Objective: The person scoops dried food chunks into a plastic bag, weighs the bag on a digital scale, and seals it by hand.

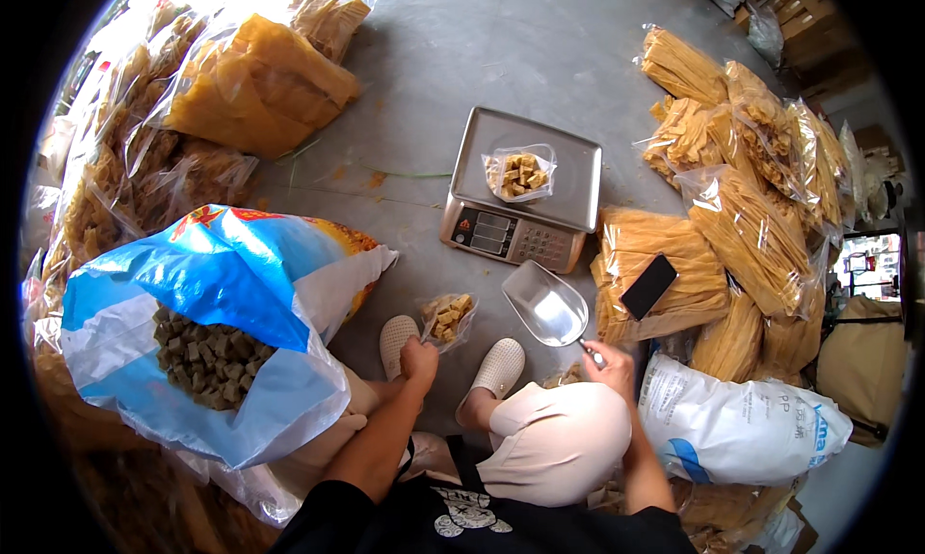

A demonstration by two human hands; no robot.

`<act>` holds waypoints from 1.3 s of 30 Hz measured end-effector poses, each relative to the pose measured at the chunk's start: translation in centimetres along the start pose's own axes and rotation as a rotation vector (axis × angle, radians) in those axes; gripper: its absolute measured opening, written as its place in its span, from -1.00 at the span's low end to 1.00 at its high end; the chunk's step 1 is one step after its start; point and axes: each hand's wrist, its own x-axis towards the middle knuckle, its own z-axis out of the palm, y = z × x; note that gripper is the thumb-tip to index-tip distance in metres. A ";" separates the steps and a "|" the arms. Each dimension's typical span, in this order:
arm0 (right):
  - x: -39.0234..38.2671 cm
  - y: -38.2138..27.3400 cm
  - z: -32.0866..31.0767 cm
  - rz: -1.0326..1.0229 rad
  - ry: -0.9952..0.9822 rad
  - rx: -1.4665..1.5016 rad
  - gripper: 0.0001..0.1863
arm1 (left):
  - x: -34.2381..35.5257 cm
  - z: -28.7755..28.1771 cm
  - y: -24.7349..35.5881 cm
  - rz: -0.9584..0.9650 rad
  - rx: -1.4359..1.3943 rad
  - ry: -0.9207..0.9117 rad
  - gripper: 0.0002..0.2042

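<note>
My right hand (611, 369) is closed round the handle of a metal scoop (547, 303), whose pan looks bare. My left hand (419, 361) is closed beside a small clear plastic bag (449, 319) of tan cubes and appears to pinch its edge. Ahead stands a digital weighing scale (511, 236) with a steel platform. On the platform rests another clear bag of cubes (521, 175). To my left, a large blue and white woven sack (207, 265) gapes wide, with many brownish-green cubes (207, 356) inside.
Bags of yellow dried sheets (265, 82) pile up at left. On the right lie bundles of dried yellow sticks (752, 226), with a black phone (649, 286) on one. A white sack (737, 419) lies near my right knee. Cardboard boxes (814, 24) stand far right.
</note>
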 end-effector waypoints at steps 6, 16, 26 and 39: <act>-8.7 9.4 10.0 0.544 0.098 0.219 -0.75 | 0.2 -0.8 0.1 -0.023 0.016 0.004 -0.74; -1.1 6.7 8.3 0.196 -0.375 -0.352 -0.73 | -1.6 -2.3 2.0 0.077 0.083 0.147 -0.76; 13.2 -0.4 16.8 -0.222 -1.172 0.072 -0.52 | -1.1 -2.2 1.9 0.069 0.066 0.183 -0.80; 15.1 -5.4 13.8 -0.254 -0.745 0.012 -0.71 | -1.4 -0.3 5.6 0.266 -0.518 0.070 -0.95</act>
